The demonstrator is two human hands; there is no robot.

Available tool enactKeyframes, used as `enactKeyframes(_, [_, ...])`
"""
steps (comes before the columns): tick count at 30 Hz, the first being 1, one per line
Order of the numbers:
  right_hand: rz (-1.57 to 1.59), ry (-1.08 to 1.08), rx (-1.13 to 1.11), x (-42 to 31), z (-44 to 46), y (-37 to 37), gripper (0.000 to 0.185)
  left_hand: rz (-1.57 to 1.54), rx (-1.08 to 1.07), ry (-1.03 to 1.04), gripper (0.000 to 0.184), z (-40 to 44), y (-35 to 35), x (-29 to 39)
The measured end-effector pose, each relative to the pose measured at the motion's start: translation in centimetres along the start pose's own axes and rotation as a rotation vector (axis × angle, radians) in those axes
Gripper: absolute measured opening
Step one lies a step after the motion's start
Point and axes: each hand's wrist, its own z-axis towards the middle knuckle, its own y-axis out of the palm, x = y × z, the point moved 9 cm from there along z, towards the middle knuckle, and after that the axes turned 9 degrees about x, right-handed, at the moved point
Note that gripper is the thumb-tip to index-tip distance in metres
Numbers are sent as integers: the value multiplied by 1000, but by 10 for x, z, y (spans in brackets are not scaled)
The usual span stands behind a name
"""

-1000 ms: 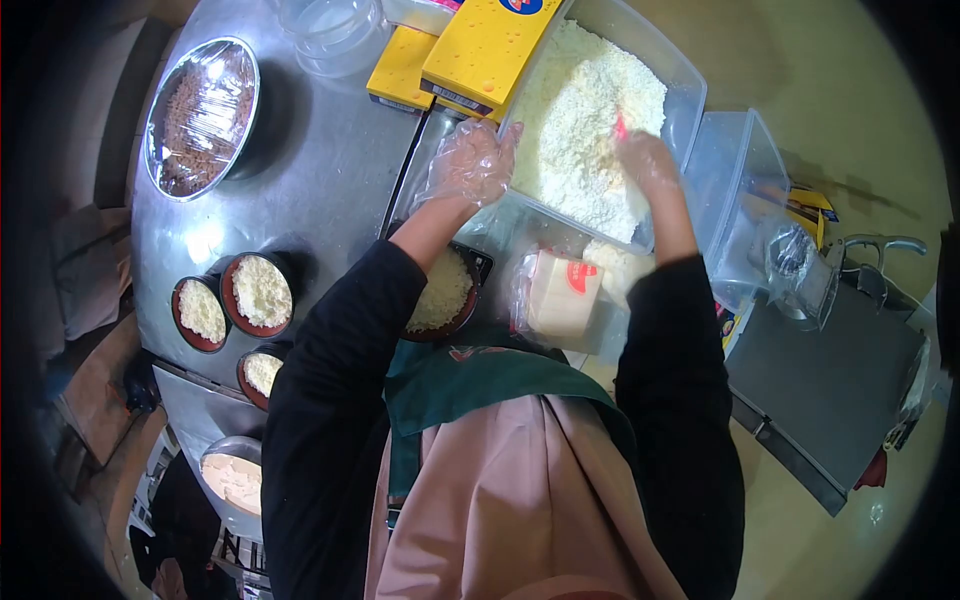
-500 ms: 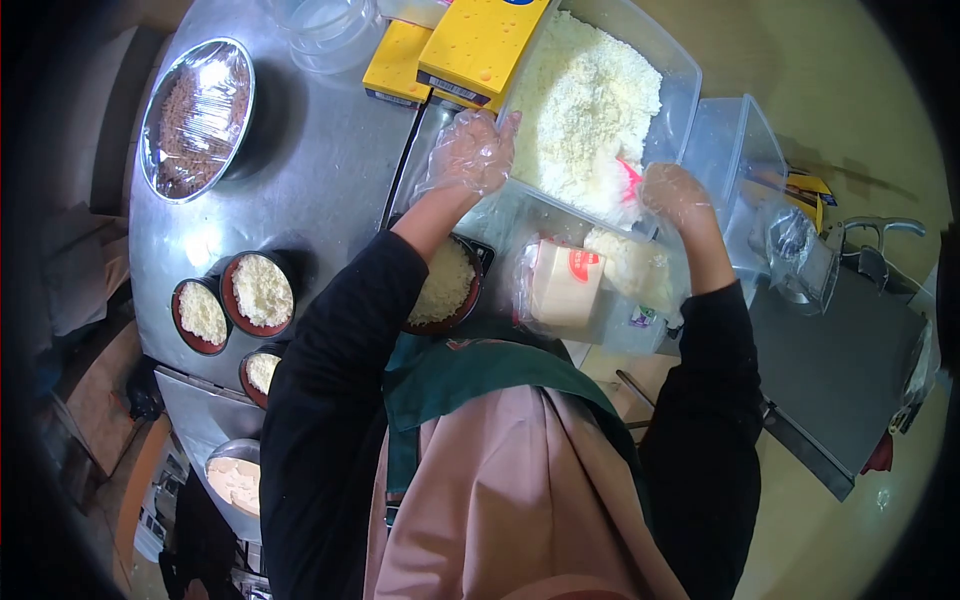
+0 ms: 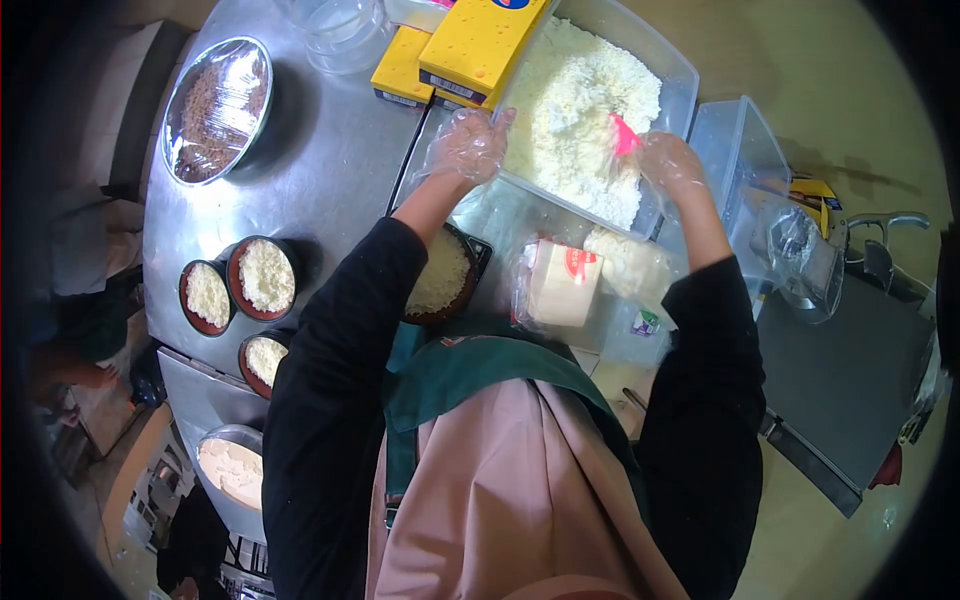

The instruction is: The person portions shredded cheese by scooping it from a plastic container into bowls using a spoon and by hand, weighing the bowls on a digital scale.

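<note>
A clear plastic tub holds a heap of pale grated cheese. My right hand, in a clear glove, is closed on a pink plastic tool over the cheese; its exact shape is partly hidden. At the tub's near left corner, my gloved left hand grips the rim. Under my left forearm sits a round dark pan of grated cheese, partly covered by the sleeve. A pale wrapped block and a bag of white shreds lie just below the tub.
Yellow boxes stand left of the tub. On the steel table are a film-covered bowl of brown crumbs and round tins topped with shreds. Another clear container is at right. A person's arm shows at far left.
My right hand has raised the pink tool slightly up and left in the cheese. My left hand stays at the tub's corner. The view has shifted a little, and another person's arm appears at left.
</note>
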Motion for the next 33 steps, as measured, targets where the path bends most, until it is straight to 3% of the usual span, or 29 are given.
enactKeyframes(2, [27, -91, -19, -7, -17, -29, 31, -13, -42, -27, 69, 0, -1, 0])
enactKeyframes(4, [15, 6, 84, -1, -22, -61, 31, -24, 22, -23, 69, 1, 1, -4])
enactKeyframes(8, [-113, 57, 120, 20, -12, -46, 29, -78, 49, -36, 70, 0, -1, -4])
enactKeyframes(11, [-180, -106, -73, 13, -15, 17, 30, -90, 46, -71, 70, -2, -1, -5])
enactKeyframes(13, [-148, -382, -103, -8, -27, 30, 25, -96, 56, -87, 70, -1, 0, -8])
enactKeyframes(17, [-20, -343, -118, -21, -46, -26, 27, -213, 145, -17, 70, 5, 4, -14])
enactKeyframes(19, [-46, -281, 140, -14, -48, -54, 30, -194, 163, -4, 69, 6, 4, -15])
enactKeyframes(23, [-102, -371, 83, 3, -40, -3, 25, -208, 157, -3, 67, 5, 1, -11])
enactKeyframes(26, [-276, -375, 169, 5, -37, 13, 27, -170, 154, -22, 66, 9, 6, -17])
enactKeyframes(28, [68, -434, 608, -17, -59, -51, 34, -185, 158, -14, 66, 14, 7, -22])
enactKeyframes(29, [70, -433, 603, -28, -63, -59, 34, -202, 149, 3, 67, 14, 10, -22])
enactKeyframes(31, [279, -352, 146, -51, -55, -36, 39, -177, 150, 3, 67, 11, 7, -17])
enactKeyframes(33, [225, -405, 102, -78, -54, -17, 39, -152, 161, -3, 67, 7, 2, -12])
